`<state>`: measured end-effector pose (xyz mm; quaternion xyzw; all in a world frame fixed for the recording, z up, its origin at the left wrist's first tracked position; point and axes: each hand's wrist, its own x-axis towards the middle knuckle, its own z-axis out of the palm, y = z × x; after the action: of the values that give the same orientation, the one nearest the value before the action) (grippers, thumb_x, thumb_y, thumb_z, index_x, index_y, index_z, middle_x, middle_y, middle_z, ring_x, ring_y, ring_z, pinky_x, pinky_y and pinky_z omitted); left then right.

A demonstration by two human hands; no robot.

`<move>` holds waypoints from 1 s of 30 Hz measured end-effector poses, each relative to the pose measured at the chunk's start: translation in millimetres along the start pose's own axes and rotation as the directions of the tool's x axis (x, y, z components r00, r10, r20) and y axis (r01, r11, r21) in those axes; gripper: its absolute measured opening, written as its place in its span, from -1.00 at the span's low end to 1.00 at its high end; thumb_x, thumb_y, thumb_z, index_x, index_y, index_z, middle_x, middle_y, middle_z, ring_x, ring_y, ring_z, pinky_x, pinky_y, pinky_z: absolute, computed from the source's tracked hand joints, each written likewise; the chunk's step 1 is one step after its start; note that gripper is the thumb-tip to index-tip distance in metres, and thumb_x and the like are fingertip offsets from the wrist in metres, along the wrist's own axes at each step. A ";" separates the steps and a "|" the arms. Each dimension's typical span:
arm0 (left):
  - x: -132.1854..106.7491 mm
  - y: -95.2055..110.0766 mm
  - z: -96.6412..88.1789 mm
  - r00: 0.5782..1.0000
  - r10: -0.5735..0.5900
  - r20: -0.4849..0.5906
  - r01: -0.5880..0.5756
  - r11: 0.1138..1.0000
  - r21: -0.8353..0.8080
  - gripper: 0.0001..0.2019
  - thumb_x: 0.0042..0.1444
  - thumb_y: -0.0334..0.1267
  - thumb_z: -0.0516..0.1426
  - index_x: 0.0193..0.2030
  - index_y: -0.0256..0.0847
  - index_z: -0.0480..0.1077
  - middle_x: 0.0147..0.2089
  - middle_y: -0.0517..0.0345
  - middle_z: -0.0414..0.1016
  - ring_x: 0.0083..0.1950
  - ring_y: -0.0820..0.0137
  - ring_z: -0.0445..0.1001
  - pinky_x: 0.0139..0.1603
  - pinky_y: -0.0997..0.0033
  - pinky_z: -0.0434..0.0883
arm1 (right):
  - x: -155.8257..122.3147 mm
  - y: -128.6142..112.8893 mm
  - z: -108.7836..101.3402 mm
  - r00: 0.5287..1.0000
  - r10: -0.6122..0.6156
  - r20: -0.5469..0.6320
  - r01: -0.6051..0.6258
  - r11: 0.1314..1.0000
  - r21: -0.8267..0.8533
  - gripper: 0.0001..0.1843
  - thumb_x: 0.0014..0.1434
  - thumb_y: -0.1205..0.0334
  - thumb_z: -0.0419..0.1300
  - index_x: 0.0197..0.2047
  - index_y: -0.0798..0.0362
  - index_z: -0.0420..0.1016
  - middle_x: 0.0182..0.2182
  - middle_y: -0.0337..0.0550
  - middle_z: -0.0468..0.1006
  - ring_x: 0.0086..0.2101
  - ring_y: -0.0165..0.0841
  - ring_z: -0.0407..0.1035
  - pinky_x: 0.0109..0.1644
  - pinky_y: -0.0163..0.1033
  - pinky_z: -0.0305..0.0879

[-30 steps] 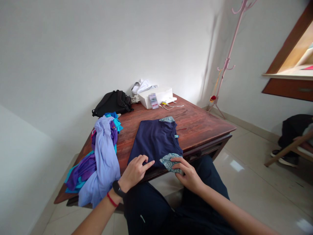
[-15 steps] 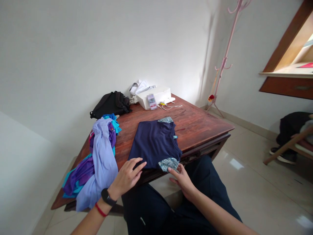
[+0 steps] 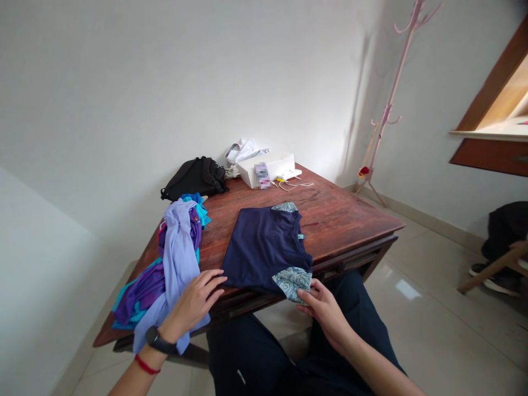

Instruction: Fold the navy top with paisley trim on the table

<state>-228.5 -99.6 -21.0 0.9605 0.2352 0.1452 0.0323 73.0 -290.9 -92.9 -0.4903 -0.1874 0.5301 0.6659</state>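
A navy T-shirt (image 3: 264, 247) with pale patterned sleeves lies flat on the wooden table, its neckline towards the right. Thumb and fingers of my right hand (image 3: 325, 313) pinch the near sleeve, which hangs past the table edge. My left hand (image 3: 198, 300), wearing a black band and a red cord, hovers by the shirt's lower left corner with fingers outstretched. Whether its fingertips touch the cloth I cannot tell. Under and beside that hand, a lavender garment (image 3: 180, 258) drapes over the table's front edge.
Purple and turquoise clothes (image 3: 142, 291) are heaped at the left of the table (image 3: 342, 214). A black bag (image 3: 193, 179), a white box (image 3: 272, 165) and white cables (image 3: 299, 184) lie at the back. A pink coat stand (image 3: 390, 104) stands in the corner. Part of another person (image 3: 505, 234) shows at right.
My left hand has moved left along the shirt's near edge to its lower corner. My right hand has closed on the near sleeve, which is pulled out a little. The view has shifted slightly.
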 end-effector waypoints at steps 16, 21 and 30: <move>-17.0 36.4 32.7 0.927 -0.047 -0.372 -0.002 0.991 -0.131 -0.80 0.31 -0.47 0.03 -0.02 -0.12 0.34 0.14 0.06 0.50 0.22 0.27 0.42 0.25 0.14 0.40 | -33.7 -73.4 -19.4 0.951 -0.250 0.183 0.298 0.900 -0.318 -0.47 0.09 -0.04 0.39 0.09 -0.01 0.58 -0.10 0.01 0.63 -0.15 -0.16 0.55 -0.01 -0.08 0.54; -12.7 47.2 15.5 0.913 -0.054 -0.405 -0.055 0.966 -0.253 -0.72 0.33 -0.49 0.01 0.08 -0.10 0.34 0.00 0.11 0.55 0.10 0.37 0.50 0.14 0.33 0.46 | -30.4 -83.5 -33.9 0.836 -0.520 0.177 0.506 0.604 -0.616 -0.66 0.15 0.06 0.34 -0.02 -0.03 0.63 -0.14 -0.03 0.64 -0.17 -0.21 0.55 -0.07 -0.23 0.50; 11.9 65.9 -6.4 0.831 -0.171 -0.529 -0.016 0.944 -0.331 -0.86 0.36 -0.33 0.07 0.00 -0.11 0.41 -0.14 0.15 0.58 -0.10 0.39 0.59 -0.04 0.51 0.49 | -13.8 -134.9 -30.2 0.589 -0.738 0.329 0.652 0.193 -0.733 -0.84 0.26 0.12 0.21 -0.18 -0.02 0.57 -0.04 -0.03 0.52 -0.01 -0.18 0.42 0.08 -0.16 0.34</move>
<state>-191.1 -152.6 -3.1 0.8489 0.2468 0.4503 0.1252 161.7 -311.1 12.2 -0.6169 -0.5705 0.0010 0.5422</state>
